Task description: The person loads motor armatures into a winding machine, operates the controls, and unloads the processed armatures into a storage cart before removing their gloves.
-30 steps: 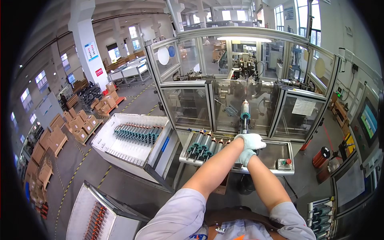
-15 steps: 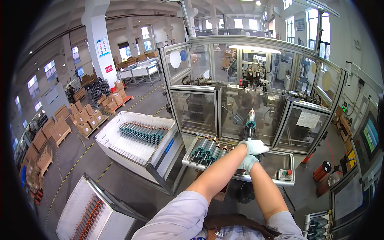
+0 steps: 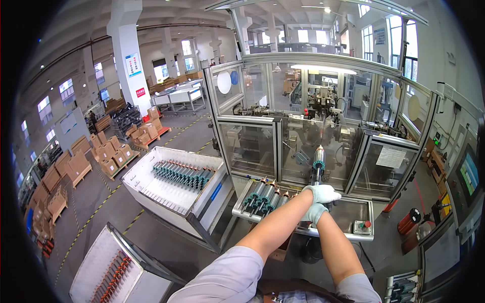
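Observation:
Both my hands wear white gloves and meet in front of the glass-fronted machine. My left hand (image 3: 322, 194) lies above, closed round a dark cylindrical tool (image 3: 316, 177). Just below it, my right hand (image 3: 314, 213) is closed too, apparently round the lower part of the same tool, which the gloves mostly hide. At the tool's far end stands a motor armature (image 3: 319, 157) with a teal ring and a copper-coloured tip, pointing at the machine. To the left of my hands, several armatures (image 3: 262, 196) lie side by side on a metal shelf (image 3: 241, 212).
A white bin (image 3: 146, 179) at left holds rows of teal armatures; a second bin (image 3: 91, 257) nearer me holds orange ones. The machine's glass panel (image 3: 252, 146) rises ahead. A red button box (image 3: 361, 226) sits at the shelf's right end. A screen (image 3: 468, 177) stands far right.
The whole view has shifted slightly, so the machine and shelf sit a little lower. Both hands keep their hold, and the armature stays at the tool's end.

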Tool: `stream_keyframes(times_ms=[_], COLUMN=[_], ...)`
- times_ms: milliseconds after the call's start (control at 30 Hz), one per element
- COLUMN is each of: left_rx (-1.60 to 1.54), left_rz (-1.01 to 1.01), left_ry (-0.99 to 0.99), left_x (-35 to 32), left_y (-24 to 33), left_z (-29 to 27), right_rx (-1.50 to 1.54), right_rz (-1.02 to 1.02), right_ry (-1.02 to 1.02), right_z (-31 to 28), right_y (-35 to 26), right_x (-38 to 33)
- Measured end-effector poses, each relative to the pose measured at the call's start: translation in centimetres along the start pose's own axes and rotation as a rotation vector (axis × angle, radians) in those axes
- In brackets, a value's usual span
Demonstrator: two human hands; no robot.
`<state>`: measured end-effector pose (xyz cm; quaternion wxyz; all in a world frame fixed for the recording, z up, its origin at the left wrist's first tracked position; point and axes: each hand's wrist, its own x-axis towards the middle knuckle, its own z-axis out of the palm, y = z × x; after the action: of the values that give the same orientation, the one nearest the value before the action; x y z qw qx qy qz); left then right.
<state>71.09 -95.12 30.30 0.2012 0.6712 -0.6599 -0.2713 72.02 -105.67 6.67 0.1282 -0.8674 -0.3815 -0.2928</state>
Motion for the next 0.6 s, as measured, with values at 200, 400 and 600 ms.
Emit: stream_keyframes(times_ms=[200,400,600], left_rx=[0.165,0.352,0.466], left_rz=[0.080,0.145,0.117], left_ry=[0.066,0.044,-0.013], left_x=[-0.6,1.0,1.8], left_y=[-2.3,-0.7,-2.9], left_z=[-0.1,0.6,1.0], right_rx=[0.094,0.147,0.413], right_rz=[0.571,0.811,0.912], right_ry=[-0.384,-0.444,-0.526], right_z=[-2.2,-5.1,-6.6], right_y=[-1.9,-2.6,-5.8], right_x=[3.7,1.9,7.1])
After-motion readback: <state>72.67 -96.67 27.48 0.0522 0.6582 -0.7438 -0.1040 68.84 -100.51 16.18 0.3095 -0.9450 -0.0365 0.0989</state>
